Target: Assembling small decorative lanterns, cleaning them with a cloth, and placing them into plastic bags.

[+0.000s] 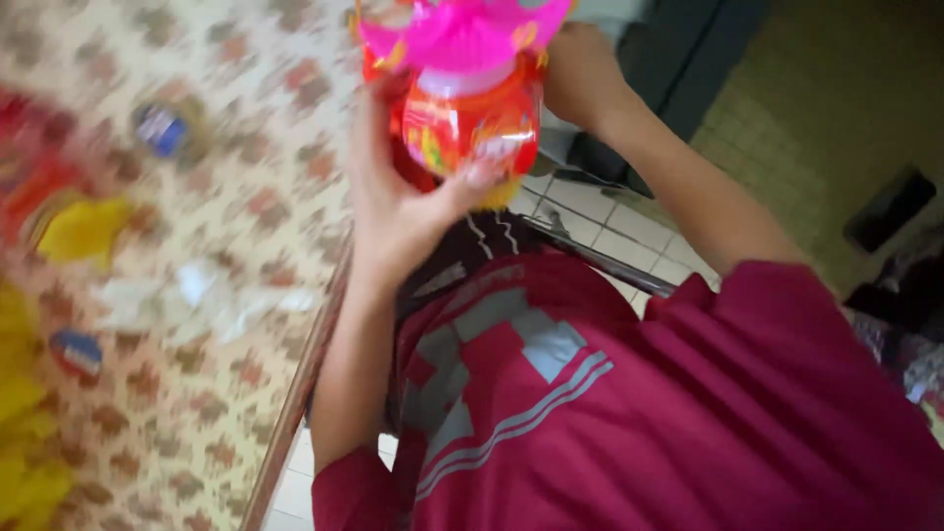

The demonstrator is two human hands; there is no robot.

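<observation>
Red-orange lantern-like ornament, glossy, rounded body, with a bright pink frilled top; I hold it up in front of my chest, just off the table edge, at the top middle of the view. Yellow bits show at its lower rim and by the pink frills, blurred, kind unclear. My left hand is wrapped round the ornament's near side, thumb pressed across the lower front, fingers curled behind it. My right hand sits against the ornament's far side near the pink top; it touches the piece, but its fingers are hidden behind it, so I cannot tell how far they close. Below the ornament: my dark red shirt with a grey and white print, sleeves reaching just past the shoulder on both arms. To the ornament's left, the table wears a cream cloth with a repeating reddish-brown pattern. On that cloth, all well apart from the ornament and much blurred: crumpled clear plastic wrapping, a yellow scrap, a small blue-and-white item, a round blue-and-red item, more yellow material at the view's lower left corner. Right of the ornament, pale floor tiles and a dark furniture piece.
</observation>
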